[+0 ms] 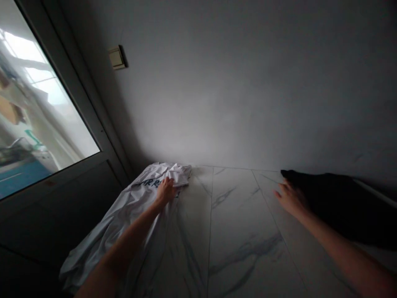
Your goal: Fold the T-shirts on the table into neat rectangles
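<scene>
On the left of the marble-patterned surface lies a white T-shirt [124, 211] with dark printed lettering, flattened but wrinkled. My left hand [166, 190] is on its right part near the lettering, fingers bent and closed on the fabric; the thumb is hidden. At the right, a black cloth item [338, 203] is spread near the wall, too dark to tell what garment it is. My right hand [291, 198] is beside its left edge with fingers apart, seemingly holding nothing.
A grey wall [232, 82] rises behind the tiled surface [235, 223]. A light switch [117, 57] is on the wall at upper left. To the left stands a dark-framed door [93, 169] with a glass pane, bright objects blurred behind it.
</scene>
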`<action>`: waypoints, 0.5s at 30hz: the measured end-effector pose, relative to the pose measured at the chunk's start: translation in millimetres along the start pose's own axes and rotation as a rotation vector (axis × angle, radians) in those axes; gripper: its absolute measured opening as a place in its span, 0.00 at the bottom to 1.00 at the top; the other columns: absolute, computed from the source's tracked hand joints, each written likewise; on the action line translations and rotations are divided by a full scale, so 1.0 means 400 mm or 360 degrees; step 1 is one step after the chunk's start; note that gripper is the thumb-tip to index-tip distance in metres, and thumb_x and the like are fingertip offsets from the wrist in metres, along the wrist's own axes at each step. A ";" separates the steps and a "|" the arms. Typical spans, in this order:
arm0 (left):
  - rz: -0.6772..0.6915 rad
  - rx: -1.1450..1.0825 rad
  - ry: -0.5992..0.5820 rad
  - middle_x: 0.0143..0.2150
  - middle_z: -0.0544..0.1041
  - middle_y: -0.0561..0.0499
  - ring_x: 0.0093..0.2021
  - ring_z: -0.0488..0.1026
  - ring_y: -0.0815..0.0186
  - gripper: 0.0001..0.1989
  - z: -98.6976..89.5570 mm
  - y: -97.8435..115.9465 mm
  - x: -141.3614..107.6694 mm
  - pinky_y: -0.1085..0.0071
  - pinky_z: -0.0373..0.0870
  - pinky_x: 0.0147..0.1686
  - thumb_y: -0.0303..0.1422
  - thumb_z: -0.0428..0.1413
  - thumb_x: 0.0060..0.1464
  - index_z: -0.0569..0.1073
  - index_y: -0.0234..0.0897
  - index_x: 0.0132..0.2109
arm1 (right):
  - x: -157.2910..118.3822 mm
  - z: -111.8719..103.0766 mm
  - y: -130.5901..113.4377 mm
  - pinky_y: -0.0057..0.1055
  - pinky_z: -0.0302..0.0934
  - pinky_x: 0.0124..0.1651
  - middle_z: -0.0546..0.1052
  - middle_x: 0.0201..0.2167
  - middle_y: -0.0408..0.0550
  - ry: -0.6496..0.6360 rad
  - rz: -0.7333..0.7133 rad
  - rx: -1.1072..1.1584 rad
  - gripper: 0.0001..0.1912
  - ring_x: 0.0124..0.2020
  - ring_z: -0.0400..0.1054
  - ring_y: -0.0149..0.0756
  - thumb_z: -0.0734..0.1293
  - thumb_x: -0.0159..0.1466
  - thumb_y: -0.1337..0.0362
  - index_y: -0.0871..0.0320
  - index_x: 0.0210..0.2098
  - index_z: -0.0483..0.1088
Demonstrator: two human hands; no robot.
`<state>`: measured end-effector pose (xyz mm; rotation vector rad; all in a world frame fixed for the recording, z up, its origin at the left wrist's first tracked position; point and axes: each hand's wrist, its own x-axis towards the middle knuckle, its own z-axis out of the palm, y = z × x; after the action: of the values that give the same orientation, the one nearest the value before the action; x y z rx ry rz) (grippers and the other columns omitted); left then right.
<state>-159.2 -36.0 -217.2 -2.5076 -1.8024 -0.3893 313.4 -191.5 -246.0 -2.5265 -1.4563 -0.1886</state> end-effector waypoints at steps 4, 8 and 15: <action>-0.0018 -0.0032 0.0009 0.47 0.77 0.40 0.48 0.75 0.56 0.15 -0.009 -0.002 0.002 0.67 0.69 0.46 0.27 0.42 0.66 0.73 0.34 0.49 | -0.083 -0.037 -0.267 0.34 0.55 0.64 0.74 0.59 0.58 -0.0213 -0.0419 0.0592 0.14 0.61 0.66 0.43 0.61 0.67 0.68 0.55 0.46 0.76; 0.0178 -0.0313 -0.0014 0.42 0.79 0.41 0.39 0.78 0.60 0.17 -0.039 0.096 -0.030 0.69 0.69 0.38 0.28 0.38 0.67 0.70 0.33 0.51 | -0.180 -0.050 -0.435 0.40 0.67 0.52 0.81 0.43 0.55 -0.0747 -0.0286 0.1539 0.13 0.45 0.76 0.46 0.64 0.66 0.55 0.57 0.35 0.75; 0.1002 -0.0925 -0.0467 0.42 0.81 0.44 0.35 0.78 0.59 0.13 -0.128 0.340 -0.282 0.67 0.72 0.33 0.33 0.43 0.65 0.70 0.43 0.49 | -0.311 -0.094 -0.495 0.43 0.71 0.44 0.79 0.31 0.53 -0.1625 -0.0040 0.2449 0.35 0.41 0.77 0.49 0.56 0.61 0.30 0.56 0.32 0.72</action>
<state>-75.1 -194.3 -175.6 -3.4945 -0.9195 -0.5932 79.8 -209.1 -212.2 -1.1754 -1.0011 1.6769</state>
